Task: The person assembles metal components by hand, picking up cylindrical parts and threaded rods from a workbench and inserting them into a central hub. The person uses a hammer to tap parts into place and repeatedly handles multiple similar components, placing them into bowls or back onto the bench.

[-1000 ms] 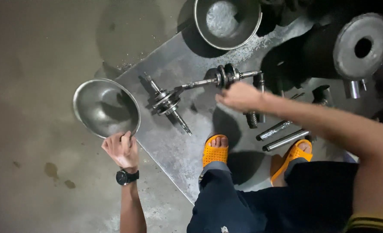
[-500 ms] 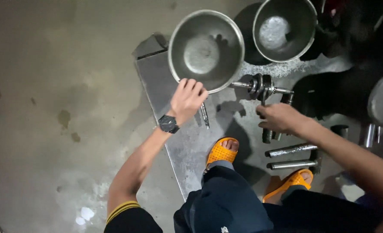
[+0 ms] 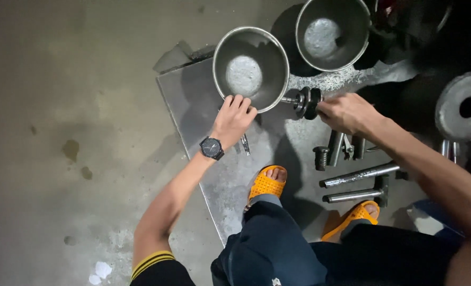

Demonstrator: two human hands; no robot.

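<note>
my left hand (image 3: 234, 118) pinches the near rim of the steel bowl (image 3: 251, 69). just right of the bowl lies the crankshaft (image 3: 305, 102), its long axis running sideways, its far end clamped in my right hand (image 3: 346, 112). both rest on a metal sheet (image 3: 193, 100) over stained concrete floor (image 3: 65, 132).

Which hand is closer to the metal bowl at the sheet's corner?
Left. The left hand grips the bowl rim; the right hand is apart, holding the crankshaft.
</note>
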